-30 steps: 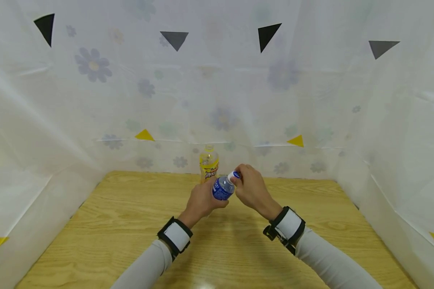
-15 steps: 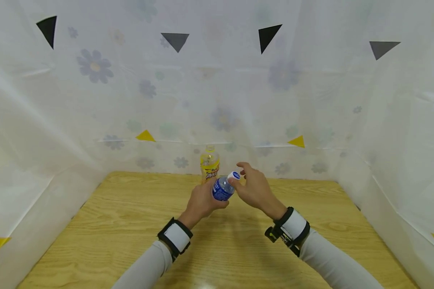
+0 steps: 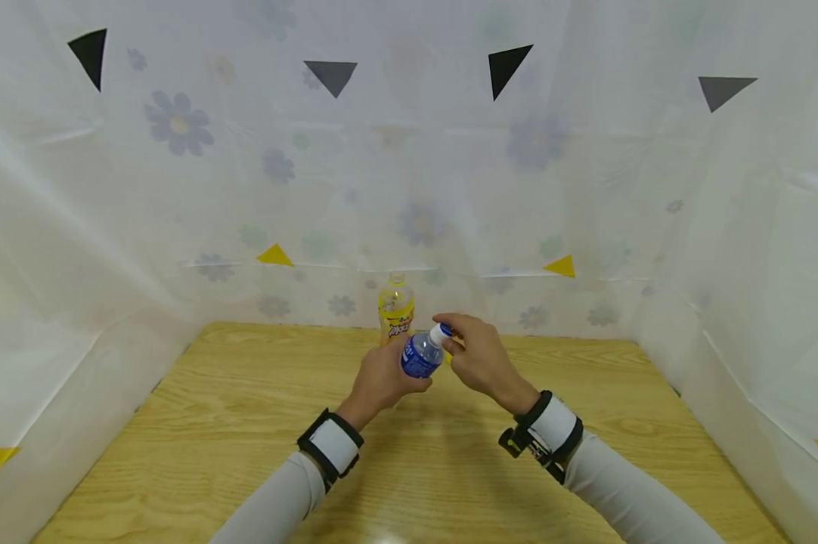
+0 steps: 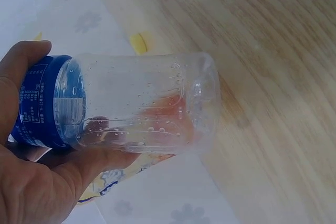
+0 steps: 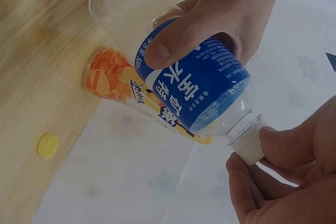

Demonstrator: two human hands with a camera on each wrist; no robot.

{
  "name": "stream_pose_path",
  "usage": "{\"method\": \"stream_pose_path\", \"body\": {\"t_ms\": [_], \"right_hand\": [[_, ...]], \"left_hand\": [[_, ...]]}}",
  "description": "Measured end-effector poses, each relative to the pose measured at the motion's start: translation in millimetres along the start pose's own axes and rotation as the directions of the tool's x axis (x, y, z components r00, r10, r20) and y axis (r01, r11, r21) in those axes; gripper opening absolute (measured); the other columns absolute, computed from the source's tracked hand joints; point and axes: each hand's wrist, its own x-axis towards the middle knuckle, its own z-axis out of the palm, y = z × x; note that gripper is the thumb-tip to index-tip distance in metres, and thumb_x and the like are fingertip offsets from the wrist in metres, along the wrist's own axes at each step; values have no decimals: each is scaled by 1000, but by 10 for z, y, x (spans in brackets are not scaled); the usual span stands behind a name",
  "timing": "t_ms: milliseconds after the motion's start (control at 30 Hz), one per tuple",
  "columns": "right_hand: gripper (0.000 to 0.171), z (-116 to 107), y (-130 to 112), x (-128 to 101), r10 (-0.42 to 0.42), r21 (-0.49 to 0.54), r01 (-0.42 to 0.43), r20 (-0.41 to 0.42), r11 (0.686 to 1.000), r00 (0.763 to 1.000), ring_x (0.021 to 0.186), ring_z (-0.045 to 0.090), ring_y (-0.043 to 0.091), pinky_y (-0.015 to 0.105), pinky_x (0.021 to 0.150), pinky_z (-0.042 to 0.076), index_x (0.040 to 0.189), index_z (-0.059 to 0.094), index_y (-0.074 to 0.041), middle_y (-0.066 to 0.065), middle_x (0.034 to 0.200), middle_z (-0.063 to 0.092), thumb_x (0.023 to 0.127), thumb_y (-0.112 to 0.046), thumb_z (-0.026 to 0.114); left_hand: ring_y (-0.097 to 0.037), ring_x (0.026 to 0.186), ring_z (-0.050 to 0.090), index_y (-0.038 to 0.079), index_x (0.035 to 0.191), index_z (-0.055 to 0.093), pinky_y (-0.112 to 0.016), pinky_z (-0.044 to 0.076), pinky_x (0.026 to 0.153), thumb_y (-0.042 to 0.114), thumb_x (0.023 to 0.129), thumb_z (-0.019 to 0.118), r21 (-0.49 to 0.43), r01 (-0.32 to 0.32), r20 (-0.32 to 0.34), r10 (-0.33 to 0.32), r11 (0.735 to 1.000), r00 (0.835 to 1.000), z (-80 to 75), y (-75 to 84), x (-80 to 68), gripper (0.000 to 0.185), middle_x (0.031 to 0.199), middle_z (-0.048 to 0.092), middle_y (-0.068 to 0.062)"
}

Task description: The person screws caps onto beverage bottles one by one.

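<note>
My left hand point(image 3: 382, 375) grips a clear plastic bottle point(image 4: 142, 103) with a blue label, held tilted above the table. Droplets cling inside its lower part. On the bottle's neck sits a white cap point(image 5: 249, 145) with a blue top. Thumb and fingers of my right hand point(image 3: 480, 353) pinch this cap from the side. Just behind the held bottle stands a second bottle point(image 3: 396, 306) with a yellow label and no cap on its mouth. Its lower part is hidden by my left hand in the head view; the right wrist view shows orange fruit on the label.
A small yellow bottle cap point(image 5: 47, 146) lies on the wooden table point(image 3: 246, 423), beyond the held bottle. White sheeting point(image 3: 409, 174) with faint flowers and triangle markers encloses the table at the back and both sides.
Half a second ago my right fingers were spread off the cap, with the thumb beside it; now they hold it again. The left hand and its bottle have stayed nearly still.
</note>
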Motion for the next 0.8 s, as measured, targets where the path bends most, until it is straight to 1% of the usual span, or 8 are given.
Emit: {"method": "stream_pose_path", "body": {"t_ms": [167,300,533,667,800], "right_hand": [[37,13,-12,8,-11,-19,11,-14,1000,1000,111,68,33,46,90,58,127,65,2,19,122,68,92,12,59],[33,7,-2,5,-19,-34,18,-34,999,999,107,69,32,46,88,59,122,66,2,18,116,70,91,12,59],[31,-2,27,-4,-21,-37,20,-42,999,999,105,68,31,46,87,59,119,66,1,17,112,69,91,13,60],[30,10,30,0,-14,-48,12,-47,999,999,96,66,28,44,81,59,118,66,1,16,107,68,90,11,61],[29,21,20,5,-5,-61,2,-50,998,999,85,61,24,40,74,56,117,66,2,16,103,67,89,11,63]], "left_hand": [[-26,100,71,10,133,58,-44,58,83,29,75,89,0,5,-2,-5,1000,1000,0,4,-6,68,114,72,-11],[-26,100,71,10,133,58,-44,58,84,29,75,89,1,1,-1,-1,1000,1000,9,10,10,69,115,72,-11],[-26,101,71,10,132,58,-43,58,85,30,75,90,-7,-3,6,3,1000,1000,16,21,23,68,115,72,-10],[-25,100,71,11,130,58,-43,58,84,30,75,90,-12,-3,8,3,1000,1000,12,20,22,66,114,72,-10],[-25,99,70,11,129,58,-43,58,84,30,75,90,-8,-3,6,3,1000,1000,16,13,19,65,113,71,-9]]}}
